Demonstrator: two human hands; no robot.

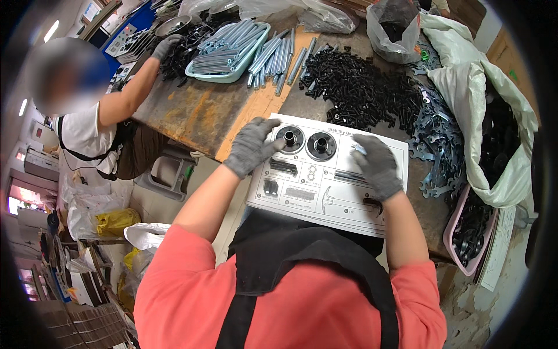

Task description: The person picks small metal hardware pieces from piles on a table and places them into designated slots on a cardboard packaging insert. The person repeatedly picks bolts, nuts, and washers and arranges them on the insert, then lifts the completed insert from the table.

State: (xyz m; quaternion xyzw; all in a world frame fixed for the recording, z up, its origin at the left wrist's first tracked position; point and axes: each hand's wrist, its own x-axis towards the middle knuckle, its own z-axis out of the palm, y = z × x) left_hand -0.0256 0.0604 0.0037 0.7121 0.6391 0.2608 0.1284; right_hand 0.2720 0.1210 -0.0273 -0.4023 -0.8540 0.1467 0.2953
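Observation:
A white printed card or board [372,224] lies in front of me at the table's edge. Two black round flanges [321,145] with raised centre tubes sit on its upper part. Below them, small outlined fields show fasteners, rods and a curved tool shape. At the board's upper left corner, beside the left flange [290,140], is my left hand [250,146] in a grey glove, thumb and fingers apart. My right hand [379,167], gloved too, is over the board's right part. Its thumb and forefinger close around a small pale piece [359,149] whose kind I cannot make out.
Beyond the board lies a heap of black bolts [363,84], with flat metal wrenches [436,151] to its right. A turquoise basket [224,77] holds metal tubes. A white sack [465,110] and pink bin [453,238] stand at right. A co-worker's gloved hand [167,46] reaches into black parts at left.

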